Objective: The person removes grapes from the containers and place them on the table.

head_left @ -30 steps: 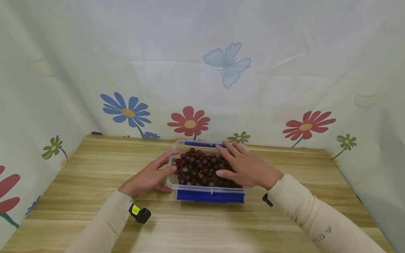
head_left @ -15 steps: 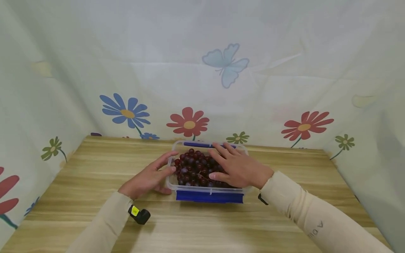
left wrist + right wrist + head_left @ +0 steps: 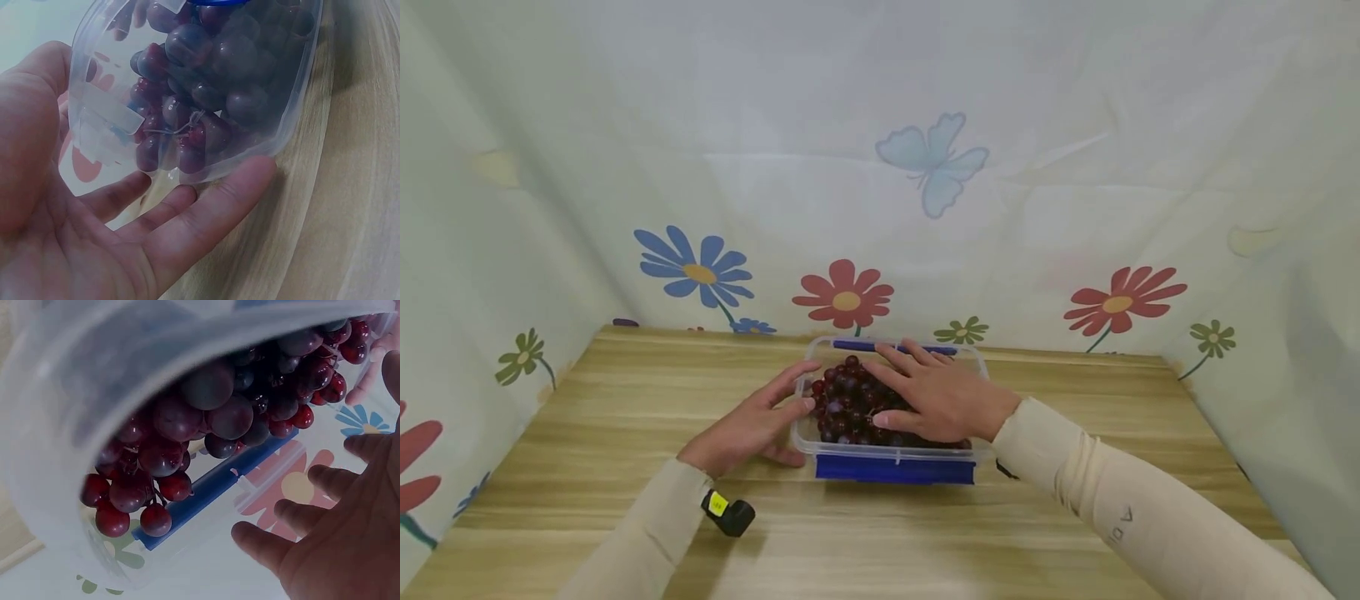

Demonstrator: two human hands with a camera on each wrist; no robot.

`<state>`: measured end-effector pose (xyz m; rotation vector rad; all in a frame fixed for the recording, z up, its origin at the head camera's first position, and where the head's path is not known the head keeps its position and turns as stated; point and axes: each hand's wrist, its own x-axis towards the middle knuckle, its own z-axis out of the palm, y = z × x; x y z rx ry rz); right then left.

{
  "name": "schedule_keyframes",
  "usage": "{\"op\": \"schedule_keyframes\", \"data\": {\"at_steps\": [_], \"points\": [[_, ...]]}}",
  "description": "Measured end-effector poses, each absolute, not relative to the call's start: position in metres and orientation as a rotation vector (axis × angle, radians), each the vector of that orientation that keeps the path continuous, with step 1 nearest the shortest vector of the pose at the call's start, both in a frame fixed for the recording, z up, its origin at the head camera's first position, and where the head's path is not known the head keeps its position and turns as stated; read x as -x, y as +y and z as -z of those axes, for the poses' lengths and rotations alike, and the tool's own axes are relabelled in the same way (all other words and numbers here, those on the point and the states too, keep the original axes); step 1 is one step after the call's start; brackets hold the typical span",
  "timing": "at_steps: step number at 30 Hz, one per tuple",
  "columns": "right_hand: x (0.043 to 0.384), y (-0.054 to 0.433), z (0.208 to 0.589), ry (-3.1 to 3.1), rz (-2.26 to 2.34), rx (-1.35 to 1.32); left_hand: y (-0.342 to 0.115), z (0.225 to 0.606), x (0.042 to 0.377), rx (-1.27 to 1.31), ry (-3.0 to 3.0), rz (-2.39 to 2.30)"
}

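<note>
A clear plastic food container [image 3: 897,451] with blue locking clips holds a heap of dark red grapes [image 3: 841,412]. At its left end my left hand [image 3: 748,425] touches the side, thumb and index finger at the rim. The left wrist view has the fingers of that hand [image 3: 200,225] spread, with fingertips right at the container's lower edge [image 3: 244,159]. My right hand [image 3: 943,402] lies spread palm down over the right part of the grapes and covers some of them. From the right wrist, its fingers [image 3: 312,519] extend beyond the grapes [image 3: 212,394].
The container stands near the back of a wood-grain table [image 3: 647,375]. Behind it rises a pale cloth backdrop [image 3: 760,192] printed with flowers and a butterfly, and more cloth closes in both sides. Each wrist wears a small black device, the left one [image 3: 728,512] bearing a yellow label.
My right hand has slid left across the grapes, covering more of the middle. My left hand keeps its place at the container's left end.
</note>
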<state>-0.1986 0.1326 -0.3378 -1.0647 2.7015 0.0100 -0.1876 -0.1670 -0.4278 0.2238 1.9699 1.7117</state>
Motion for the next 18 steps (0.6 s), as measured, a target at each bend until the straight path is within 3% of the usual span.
{"op": "schedule_keyframes", "data": {"at_steps": [18], "points": [[0.219, 0.112, 0.339, 2.623, 0.005, 1.009, -0.168, 0.428, 0.189, -0.208, 1.960, -1.709]]}}
